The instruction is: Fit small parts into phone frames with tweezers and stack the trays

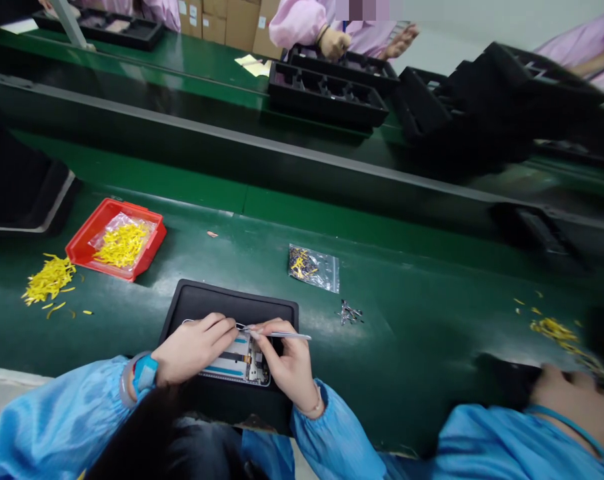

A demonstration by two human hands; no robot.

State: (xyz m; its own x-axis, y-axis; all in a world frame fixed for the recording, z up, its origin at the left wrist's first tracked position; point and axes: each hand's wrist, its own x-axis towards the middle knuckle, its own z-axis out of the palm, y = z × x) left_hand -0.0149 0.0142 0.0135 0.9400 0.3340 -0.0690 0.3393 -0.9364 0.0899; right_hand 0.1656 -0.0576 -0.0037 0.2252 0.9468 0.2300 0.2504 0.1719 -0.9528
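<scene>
An opened phone [227,369], its internal parts and blue strips showing, lies on a black pad [232,299]. My left hand [198,348] rests across the phone's left part with fingers curled together over it, gripping it. My right hand [287,360] pinches slim silver tweezers [287,335] between thumb and fingers. The tweezers' tip points left to the phone's upper edge, close to my left fingertips. Whatever sits at the tip is too small to make out. Right of the pad are a zip bag [312,268] of small dark and yellow pieces and a little heap of small dark parts [350,313].
A red bin [152,250] of yellow strips stands at the left, beside a loose yellow pile [49,279]. A co-worker's hand [577,407] works at the right. Black trays [327,100] and people in pink sleeves are beyond the grey rail [242,140].
</scene>
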